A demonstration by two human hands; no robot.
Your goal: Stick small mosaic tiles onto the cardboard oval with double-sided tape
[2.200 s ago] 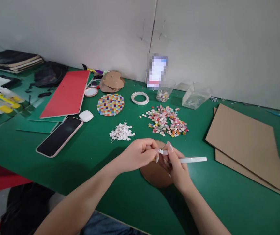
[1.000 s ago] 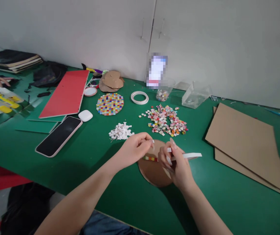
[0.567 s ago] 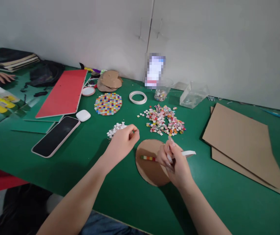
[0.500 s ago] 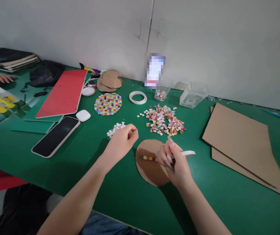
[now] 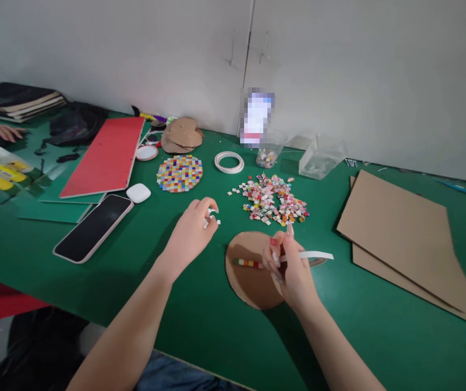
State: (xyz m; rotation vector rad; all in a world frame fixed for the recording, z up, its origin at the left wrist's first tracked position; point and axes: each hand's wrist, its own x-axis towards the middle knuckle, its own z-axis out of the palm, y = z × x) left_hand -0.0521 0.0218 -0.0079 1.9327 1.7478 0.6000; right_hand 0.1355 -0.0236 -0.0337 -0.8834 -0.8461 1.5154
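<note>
My left hand (image 5: 190,231) is curled over a small heap of white paper scraps (image 5: 213,218), which show between thumb and fingers. Whether they are lifted off the table cannot be told. My right hand (image 5: 292,266) is closed round a thin roll of white tape (image 5: 318,260), its strip sticking out to the right. A small red tile (image 5: 273,242) shows at its fingertips. Beneath that hand lies a round cardboard disc (image 5: 249,288), with a short row of coloured tiles (image 5: 247,263) on it. Beyond both hands spreads a loose pile of mosaic tiles (image 5: 273,201).
A tile-covered disc (image 5: 179,174), a tape roll (image 5: 229,154) and a cup of tiles (image 5: 267,155) stand farther back. Cardboard sheets (image 5: 403,233) lie at right. A phone (image 5: 92,228) and red board (image 5: 104,155) lie left, near another person's hand (image 5: 0,131).
My left hand has moved left and down onto the white scraps, its fingers loosening from a tight pinch. My right hand has turned slightly, showing more of the tape roll and the red tile.
</note>
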